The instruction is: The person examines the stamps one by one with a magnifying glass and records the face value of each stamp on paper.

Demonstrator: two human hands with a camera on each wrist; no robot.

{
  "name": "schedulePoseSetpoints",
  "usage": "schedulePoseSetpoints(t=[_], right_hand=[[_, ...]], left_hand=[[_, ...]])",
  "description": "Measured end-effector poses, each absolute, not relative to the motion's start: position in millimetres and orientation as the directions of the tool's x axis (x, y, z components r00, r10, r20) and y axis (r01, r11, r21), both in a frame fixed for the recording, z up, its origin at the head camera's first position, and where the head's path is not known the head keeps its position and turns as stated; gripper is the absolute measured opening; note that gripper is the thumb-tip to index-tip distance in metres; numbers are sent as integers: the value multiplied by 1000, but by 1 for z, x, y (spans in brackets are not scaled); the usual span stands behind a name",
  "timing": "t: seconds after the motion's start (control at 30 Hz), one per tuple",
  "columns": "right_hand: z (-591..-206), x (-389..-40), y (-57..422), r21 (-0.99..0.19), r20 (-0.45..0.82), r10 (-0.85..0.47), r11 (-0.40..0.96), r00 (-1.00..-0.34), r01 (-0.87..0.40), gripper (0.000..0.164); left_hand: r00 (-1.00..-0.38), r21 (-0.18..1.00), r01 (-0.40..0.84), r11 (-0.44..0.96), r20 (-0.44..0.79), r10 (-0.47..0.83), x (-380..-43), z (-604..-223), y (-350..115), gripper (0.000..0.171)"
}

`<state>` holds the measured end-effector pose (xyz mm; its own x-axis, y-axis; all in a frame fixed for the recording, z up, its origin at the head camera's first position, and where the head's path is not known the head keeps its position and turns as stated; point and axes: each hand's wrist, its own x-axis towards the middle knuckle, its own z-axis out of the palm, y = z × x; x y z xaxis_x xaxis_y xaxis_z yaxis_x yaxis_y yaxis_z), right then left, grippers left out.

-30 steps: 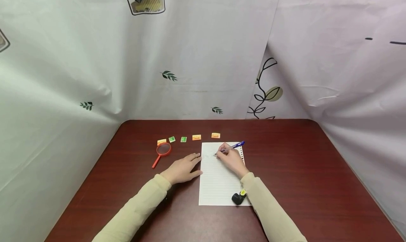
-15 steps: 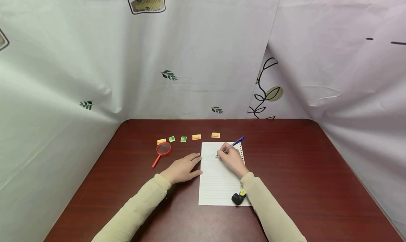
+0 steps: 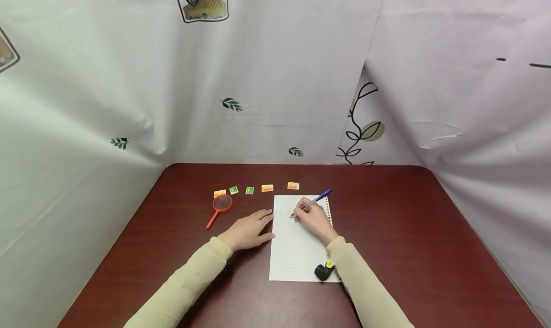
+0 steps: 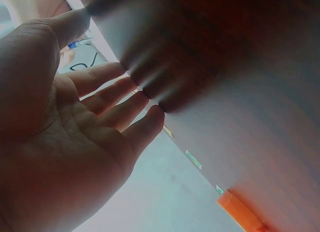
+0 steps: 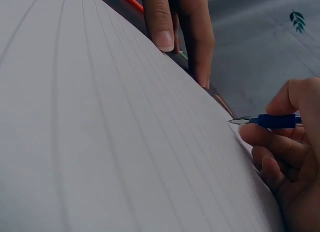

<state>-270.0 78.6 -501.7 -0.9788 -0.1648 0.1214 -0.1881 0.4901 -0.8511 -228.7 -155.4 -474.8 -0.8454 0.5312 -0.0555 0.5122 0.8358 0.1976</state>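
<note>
A lined sheet of paper (image 3: 297, 251) with punched holes along its right edge lies on the table. My right hand (image 3: 316, 220) grips a blue pen (image 3: 320, 196) over the upper part of the sheet, its tip close to the paper and faint writing to its left. In the right wrist view the pen's metal tip (image 5: 237, 121) points left, pinched between thumb and fingers. My left hand (image 3: 247, 230) lies flat with fingers spread, its fingertips at the sheet's left edge. In the left wrist view those fingers (image 4: 142, 129) stretch out straight and hold nothing.
A red magnifying glass (image 3: 222, 202) lies left of the sheet, overlapping an orange card (image 3: 219, 192). Two small green cards (image 3: 249, 191) and two more orange cards (image 3: 267, 188) form a row behind. A black object with a yellow label (image 3: 323, 272) is by the right sleeve.
My right hand with the pen shifts slightly to the right, then back left and a little down the sheet. The left hand stays in place. The head view tips slightly.
</note>
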Motion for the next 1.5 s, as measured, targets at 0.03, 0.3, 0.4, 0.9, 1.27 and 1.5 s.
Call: schedulePoseSetpoints(t=[0.03,0.3,0.4,0.9,1.27,1.5], right_hand=[[-502,-271,79,-866,107,-167,468,-980,-174,7],[-499,-283,85,-986,16,-204,159,-979,-49,10],[-500,-285,87,-987,9,-234,153,-972,-46,11],[-500,-285,120,-938,31,-243,328,-970,-113,19],[-502,-287,174,-954,89,-158,269,-983,-129,28],[-502,-286,208,-919,166,-63,353,-984,-178,26]], left_hand=[[-845,197,513,836,-55,532,-229,-475,-156,64],[-835,215,528,821,-44,549,-229,-474,-158,62],[-831,215,534,817,-44,555,-229,-475,-158,61],[-834,212,521,827,-78,546,-230,-477,-155,63],[-835,213,525,824,-61,547,-229,-476,-158,62],[-832,230,525,819,-61,551,-228,-476,-158,62]])
